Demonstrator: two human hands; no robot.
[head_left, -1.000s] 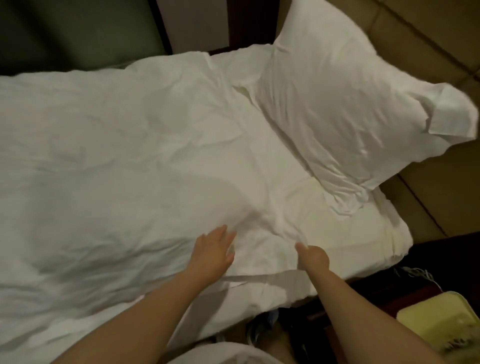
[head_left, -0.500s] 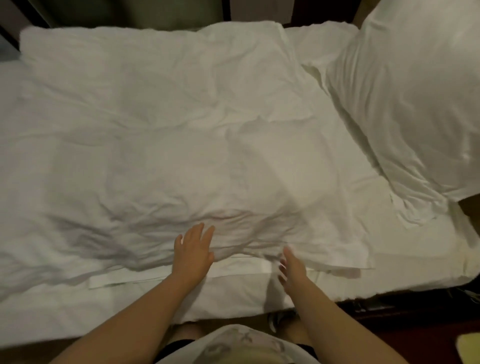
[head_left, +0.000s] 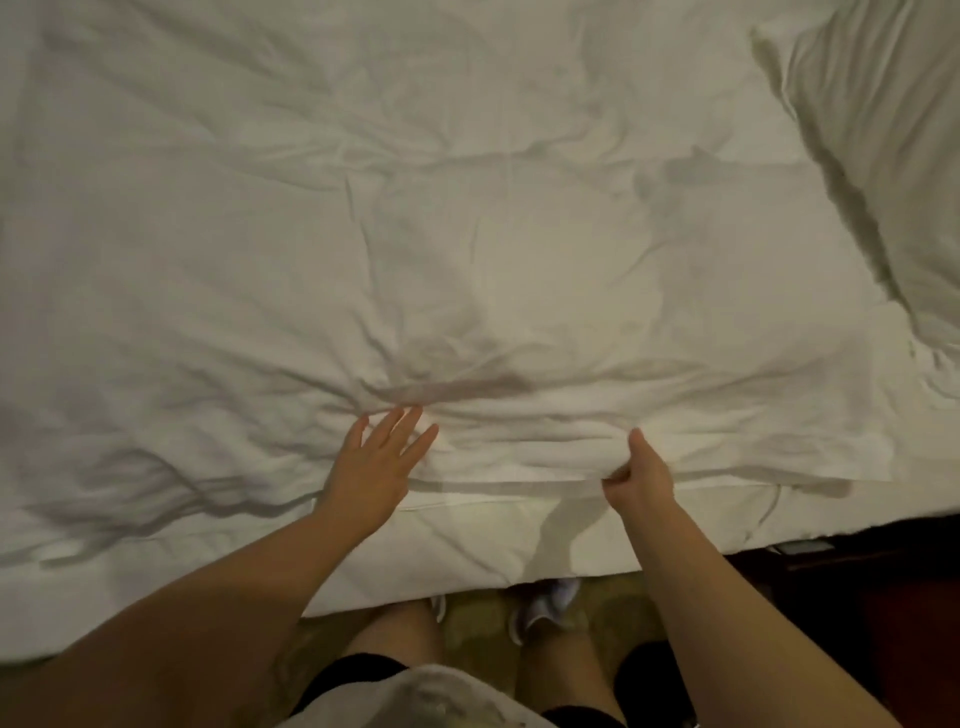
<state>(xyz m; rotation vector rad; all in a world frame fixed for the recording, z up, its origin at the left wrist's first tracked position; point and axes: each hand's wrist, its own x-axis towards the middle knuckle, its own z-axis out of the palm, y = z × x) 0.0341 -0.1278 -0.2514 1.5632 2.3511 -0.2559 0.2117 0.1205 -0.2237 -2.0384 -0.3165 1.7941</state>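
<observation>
- the white duvet (head_left: 467, 234) lies spread over the bed and fills most of the view. it is creased all over, with deeper folds bunched along its near edge.
- the left hand (head_left: 371, 467) rests palm down on the duvet, just inside that near edge. its fingers (head_left: 402, 423) are straight and spread apart, pressing flat on the cloth and gripping nothing.
- creases in the duvet fan out from the left fingertips toward its middle.
- the right hand (head_left: 636, 475) is at the duvet's near edge, to the right of the left hand and apart from it. its thumb (head_left: 638, 444) lies on top of the duvet and the other fingers curl under the hem, so they are clamped on the duvet's edge.
- between the two hands the duvet's edge is gathered into a few low ridges. right of the right hand the hem runs on as a flat, straight line.
- a white sheet (head_left: 467, 551) shows just below the duvet's near edge and hangs down the side of the bed.
- a white pillow (head_left: 893, 156) lies at the duvet's right end, against it. i cannot tell whether it overlaps the duvet.
- below the duvet's near edge, pale shoes (head_left: 545, 608) stand on a patterned floor (head_left: 478, 631), with bare legs and black shorts (head_left: 353, 675) nearer the camera.
- dark furniture (head_left: 857, 597) stands below the duvet's right corner.
</observation>
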